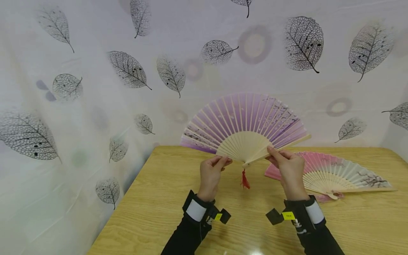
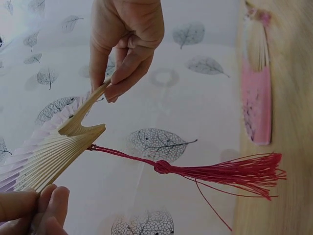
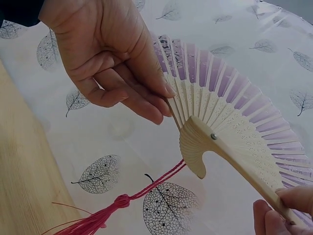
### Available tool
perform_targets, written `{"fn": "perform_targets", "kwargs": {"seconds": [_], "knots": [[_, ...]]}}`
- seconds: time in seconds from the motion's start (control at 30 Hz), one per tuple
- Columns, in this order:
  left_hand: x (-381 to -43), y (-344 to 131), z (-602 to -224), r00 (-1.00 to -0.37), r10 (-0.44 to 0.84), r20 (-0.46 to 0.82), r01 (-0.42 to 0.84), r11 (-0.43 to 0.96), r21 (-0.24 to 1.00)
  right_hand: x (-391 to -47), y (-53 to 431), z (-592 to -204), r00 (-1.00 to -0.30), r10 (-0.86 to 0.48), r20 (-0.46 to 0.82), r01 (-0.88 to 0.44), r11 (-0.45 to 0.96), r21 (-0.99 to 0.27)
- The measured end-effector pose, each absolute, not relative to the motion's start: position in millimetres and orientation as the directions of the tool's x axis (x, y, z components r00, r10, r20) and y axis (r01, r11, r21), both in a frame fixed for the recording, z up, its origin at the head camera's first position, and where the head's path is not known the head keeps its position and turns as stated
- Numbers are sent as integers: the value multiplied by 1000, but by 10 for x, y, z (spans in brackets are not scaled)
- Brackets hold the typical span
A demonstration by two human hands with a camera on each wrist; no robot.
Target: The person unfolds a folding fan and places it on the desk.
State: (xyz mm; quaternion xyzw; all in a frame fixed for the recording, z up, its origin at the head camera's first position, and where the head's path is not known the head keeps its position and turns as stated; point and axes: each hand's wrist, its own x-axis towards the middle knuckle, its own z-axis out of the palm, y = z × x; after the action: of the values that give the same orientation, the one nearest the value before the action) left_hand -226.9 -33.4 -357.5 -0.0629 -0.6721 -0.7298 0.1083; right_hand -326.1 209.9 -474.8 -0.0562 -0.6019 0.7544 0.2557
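A purple folding fan [image 1: 245, 117] with pale ribs and dark blossom print is spread wide above the table. My left hand [image 1: 211, 175] pinches its left outer rib between thumb and fingers. On the other side, my right hand [image 1: 288, 171] pinches the right outer guard. A red tassel [image 1: 244, 180] hangs from the pivot; in the left wrist view the knotted tassel [image 2: 220, 171] shows clearly. The right wrist view shows the metal rivet [image 3: 213, 136] and the curved rib ends, with the left hand [image 3: 107, 58] at one edge and the right fingers [image 3: 279, 215] at the other.
A second fan [image 1: 334, 173], pink and white, lies spread on the wooden table [image 1: 153, 212] to the right, partly behind my right hand. A pale curtain [image 1: 95, 88] printed with leaves hangs behind the table and along its left side.
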Motion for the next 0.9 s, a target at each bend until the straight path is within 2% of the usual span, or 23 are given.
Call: {"fn": "perform_targets", "kwargs": {"seconds": [0.9], "knots": [[-2220, -458, -3548, -964, -106, 242, 256, -157, 954, -3116, 1939, -4753, -879, 440, 185, -287, -178, -941]]}}
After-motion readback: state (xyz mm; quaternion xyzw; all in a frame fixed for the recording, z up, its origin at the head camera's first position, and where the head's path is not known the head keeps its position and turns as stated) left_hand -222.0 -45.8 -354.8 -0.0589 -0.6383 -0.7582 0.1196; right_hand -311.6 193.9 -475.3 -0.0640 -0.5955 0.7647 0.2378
